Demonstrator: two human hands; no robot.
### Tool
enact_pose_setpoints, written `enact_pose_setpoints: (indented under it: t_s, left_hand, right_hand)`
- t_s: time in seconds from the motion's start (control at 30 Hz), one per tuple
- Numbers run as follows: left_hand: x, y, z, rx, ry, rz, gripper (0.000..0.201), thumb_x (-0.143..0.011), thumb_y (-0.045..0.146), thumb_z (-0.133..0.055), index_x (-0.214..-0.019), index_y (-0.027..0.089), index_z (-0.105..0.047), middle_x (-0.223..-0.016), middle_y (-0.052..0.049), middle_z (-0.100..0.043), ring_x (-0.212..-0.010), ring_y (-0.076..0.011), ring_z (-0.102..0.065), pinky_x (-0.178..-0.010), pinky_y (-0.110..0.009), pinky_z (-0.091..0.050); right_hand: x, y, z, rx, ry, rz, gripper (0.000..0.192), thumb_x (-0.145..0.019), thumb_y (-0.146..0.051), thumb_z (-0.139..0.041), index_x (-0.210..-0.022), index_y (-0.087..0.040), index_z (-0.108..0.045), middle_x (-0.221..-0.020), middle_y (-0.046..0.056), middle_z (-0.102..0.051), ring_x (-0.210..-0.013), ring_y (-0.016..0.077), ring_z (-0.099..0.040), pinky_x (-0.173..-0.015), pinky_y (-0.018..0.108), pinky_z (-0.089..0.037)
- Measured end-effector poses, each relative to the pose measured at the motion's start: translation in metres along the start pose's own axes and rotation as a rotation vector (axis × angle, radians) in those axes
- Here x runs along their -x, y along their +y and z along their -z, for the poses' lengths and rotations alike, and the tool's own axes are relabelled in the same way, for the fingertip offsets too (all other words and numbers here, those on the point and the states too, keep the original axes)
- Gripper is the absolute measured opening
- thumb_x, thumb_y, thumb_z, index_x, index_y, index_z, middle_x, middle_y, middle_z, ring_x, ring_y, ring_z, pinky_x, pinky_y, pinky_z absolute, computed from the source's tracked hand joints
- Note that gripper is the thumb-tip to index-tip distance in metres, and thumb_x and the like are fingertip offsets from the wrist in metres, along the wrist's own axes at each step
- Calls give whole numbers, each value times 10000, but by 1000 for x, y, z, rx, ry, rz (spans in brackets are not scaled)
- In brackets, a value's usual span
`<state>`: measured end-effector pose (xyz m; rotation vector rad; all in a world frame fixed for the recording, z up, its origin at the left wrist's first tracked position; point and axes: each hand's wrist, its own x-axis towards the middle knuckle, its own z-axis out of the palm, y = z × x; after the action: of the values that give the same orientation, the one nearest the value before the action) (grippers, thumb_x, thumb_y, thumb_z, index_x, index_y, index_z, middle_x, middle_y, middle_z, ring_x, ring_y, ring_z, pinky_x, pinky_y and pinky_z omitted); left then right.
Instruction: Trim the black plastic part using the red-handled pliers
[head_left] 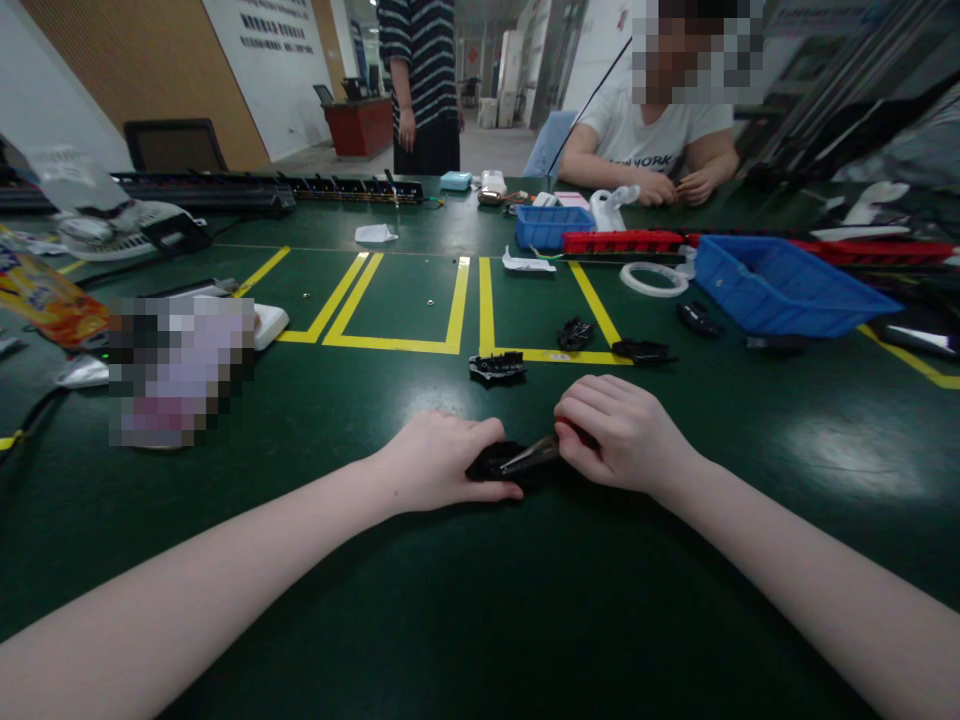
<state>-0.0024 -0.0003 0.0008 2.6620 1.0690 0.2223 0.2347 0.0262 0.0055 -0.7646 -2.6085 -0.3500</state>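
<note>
The left hand is pinching a black plastic part between thumb and fingers, on the near side of the central yellow tape grid. The right hand is curling tightly around a metal pliers-like tool, whose tip is meeting the part; whether it is biting cannot be told. A black-and-silver moulded piece is lying at the grid's near edge, a jagged black piece is resting inside its right-hand rectangle, and a slim black piece is sitting at its near right corner. Right of the grid, a white ring and a large blue bin are lying. Beyond the grid, a seated co-worker is bringing both hands together.
</note>
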Motion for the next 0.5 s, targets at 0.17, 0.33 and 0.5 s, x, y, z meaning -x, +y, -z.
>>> enact_pose_setpoints:
  t_s: [0.17,0.33,0.5]
  left_hand:
    - [0,0,-1,-39,20,-11,431,-840,612,-524,-951,195,-539,-726,10,-636,-567,-134,-566,-493,-229,-323]
    - [0,0,-1,-61,20,-16,434,-842,618,-516,-936,195,-537,-699,11,-627,-567,-139,-574,-488,-231,-311]
    - [0,0,1,-48,16,-18,434,-843,619,-513,-931,194,-539,-689,14,-616,-554,-132,-560,-490,-230,-313]
  right_hand:
    - [1,-2,-1,-4,-11,-12,200,-853,-214,-448,-704,-154,-566,-677,48,-581,-668,164,-520,-615,301,-400]
    - [0,-7,-1,20,-37,-11,204,-857,-229,-457,-700,-159,-566,-682,48,-582,-667,164,-516,-620,304,-394]
    - [-1,-9,-1,33,-30,-15,202,-855,-236,-458,-707,-162,-574,-692,53,-592,-677,169,-520,-625,305,-396]
